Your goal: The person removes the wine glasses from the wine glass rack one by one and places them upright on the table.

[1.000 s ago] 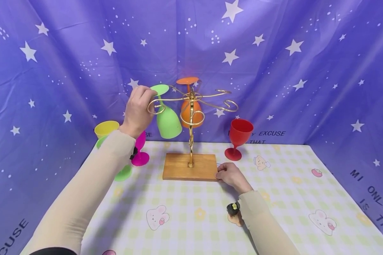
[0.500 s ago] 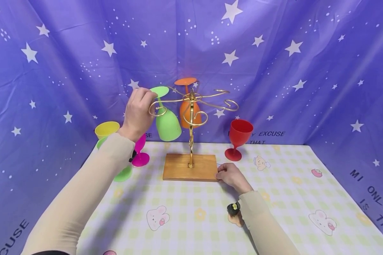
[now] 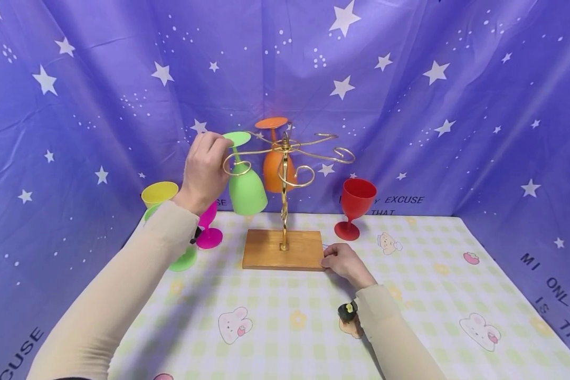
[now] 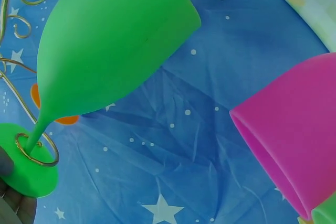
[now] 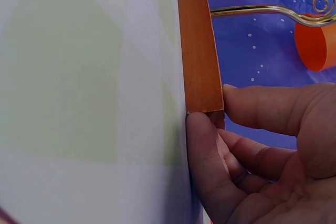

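My left hand [image 3: 205, 168] pinches the round foot of a light green goblet [image 3: 248, 191], which hangs bowl down. In the left wrist view, a gold wire loop [image 4: 37, 150] circles the green goblet's stem next to its foot. The loop belongs to a gold goblet rack [image 3: 285, 206] with several curled arms and a wooden base [image 3: 275, 252]. At the base's right front corner, my right hand [image 3: 344, 262] grips the wood between thumb and fingers. An orange goblet [image 3: 279, 171] hangs upside down at the back of the rack.
A red goblet [image 3: 358, 198] stands upright to the rack's right. On the left, partly behind my arm, are a yellow goblet [image 3: 159, 192], a magenta goblet [image 3: 210, 237] and another green goblet [image 3: 184, 259]. A purple starry curtain [image 3: 385, 105] surrounds the checkered table.
The rack's arms have turned slightly, with the front loop going right and the orange goblet left. The green goblet hangs a little lower and straighter. My right hand stays on the base.
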Tool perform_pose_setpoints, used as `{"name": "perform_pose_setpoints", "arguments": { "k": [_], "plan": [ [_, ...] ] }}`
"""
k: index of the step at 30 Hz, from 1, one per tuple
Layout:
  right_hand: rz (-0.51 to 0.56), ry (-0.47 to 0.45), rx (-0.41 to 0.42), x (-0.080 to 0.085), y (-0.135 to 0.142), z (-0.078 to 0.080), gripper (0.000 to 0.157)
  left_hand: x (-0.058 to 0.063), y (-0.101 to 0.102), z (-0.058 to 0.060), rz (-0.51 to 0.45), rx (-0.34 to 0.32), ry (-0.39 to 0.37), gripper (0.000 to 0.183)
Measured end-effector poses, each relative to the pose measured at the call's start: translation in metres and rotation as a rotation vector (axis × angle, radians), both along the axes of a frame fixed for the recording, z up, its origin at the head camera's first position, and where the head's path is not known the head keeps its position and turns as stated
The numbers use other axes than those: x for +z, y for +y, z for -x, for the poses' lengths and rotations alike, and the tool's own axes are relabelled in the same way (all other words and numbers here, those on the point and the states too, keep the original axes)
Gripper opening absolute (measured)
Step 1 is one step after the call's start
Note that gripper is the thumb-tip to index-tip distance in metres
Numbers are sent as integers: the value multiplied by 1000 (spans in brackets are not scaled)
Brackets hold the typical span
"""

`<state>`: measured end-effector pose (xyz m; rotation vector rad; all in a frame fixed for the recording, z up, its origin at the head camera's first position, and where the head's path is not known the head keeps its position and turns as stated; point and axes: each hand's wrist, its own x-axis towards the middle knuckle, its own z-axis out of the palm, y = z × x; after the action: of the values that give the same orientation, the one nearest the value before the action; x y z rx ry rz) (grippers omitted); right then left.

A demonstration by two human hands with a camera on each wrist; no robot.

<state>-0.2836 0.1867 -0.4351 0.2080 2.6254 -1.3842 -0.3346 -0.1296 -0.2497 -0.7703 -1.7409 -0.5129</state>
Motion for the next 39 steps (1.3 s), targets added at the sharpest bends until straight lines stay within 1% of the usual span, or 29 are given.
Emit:
{"name": "perform_pose_setpoints", "arguments": {
  "k": [3, 13, 19, 27, 29, 31, 39],
  "plan": [
    [-2, 2, 2, 0, 0, 0, 19, 0, 1, -2, -12, 0, 9, 19],
    [-9, -1, 4, 0, 0, -1, 18, 1, 1, -10, -9, 3, 25, 17],
    [39, 17, 13, 0, 0, -2, 20, 2, 1, -13, -10, -6, 43, 18],
    [39, 11, 8, 0, 1, -2, 21, 1, 0, -17, 10, -12, 73, 16],
    [42, 12, 12, 0, 1, -2, 21, 1, 0, -18, 8, -23, 82, 15],
    [40, 13, 16, 0, 1, -3, 21, 1, 0, -18, 6, -30, 91, 15],
    [-25, 14, 7, 0, 0, -1, 19, 2, 2, -22, -10, -58, 115, 15]
  ]
}}
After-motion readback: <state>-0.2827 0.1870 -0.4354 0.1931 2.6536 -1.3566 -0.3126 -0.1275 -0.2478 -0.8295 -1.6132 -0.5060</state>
